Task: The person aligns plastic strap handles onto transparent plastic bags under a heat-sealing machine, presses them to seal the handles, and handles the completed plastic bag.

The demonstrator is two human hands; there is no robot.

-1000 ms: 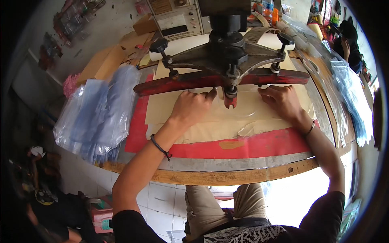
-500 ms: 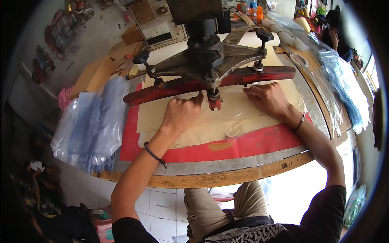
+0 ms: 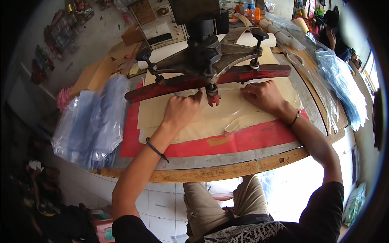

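A press head with a red bar [image 3: 170, 88] spans a tan sheet [image 3: 259, 115] that lies on a red sheet [image 3: 259, 139]. Just in front of the bar, left of its middle fitting, my left hand [image 3: 181, 110] rests with fingers curled on clear film. My right hand [image 3: 265, 96] is near the bar's right part, thumb and fingers bent together at the film's edge. The clear film [image 3: 231, 106] is hard to make out between the hands. Both sets of fingertips are partly hidden close to the bar.
Stacked clear plastic bags [image 3: 91, 121] hang over the table's left edge, beside a cardboard box [image 3: 93, 75]. More plastic [image 3: 338, 81] lies at the right. A control box [image 3: 158, 24] stands behind the press. Other people sit at lower left and far upper right.
The view has turned and shifted, so the press appears further left. Both hands stay near the bar in nearly the same pose.
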